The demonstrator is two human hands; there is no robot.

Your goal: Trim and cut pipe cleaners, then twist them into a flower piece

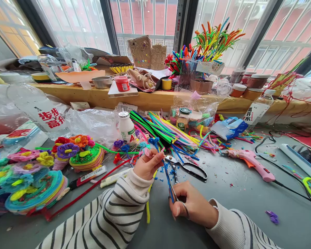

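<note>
My left hand (149, 164) is closed, thumb and fingertips pinching a blue pipe cleaner (166, 172). A fuzzy blue tip (153, 140) sticks up above those fingers. My right hand (193, 204) is closed around small metal scissors (175, 193), a handle loop showing at the thumb. The blades point up toward my left hand and lie along the blue pipe cleaner; I cannot tell whether they touch it. Just beyond lie larger scissors with black handles (194, 172). A yellow pipe cleaner (148, 211) hangs or lies below my left wrist.
Loose pipe cleaners (155, 128) are heaped behind my hands. Fuzzy flower pieces (28, 180) fill the left side. A pink glue gun (254, 162) with a cord lies at right, near a purple scrap (272, 217). A white bottle (126, 128) stands at the back, before a cluttered ledge (145, 98).
</note>
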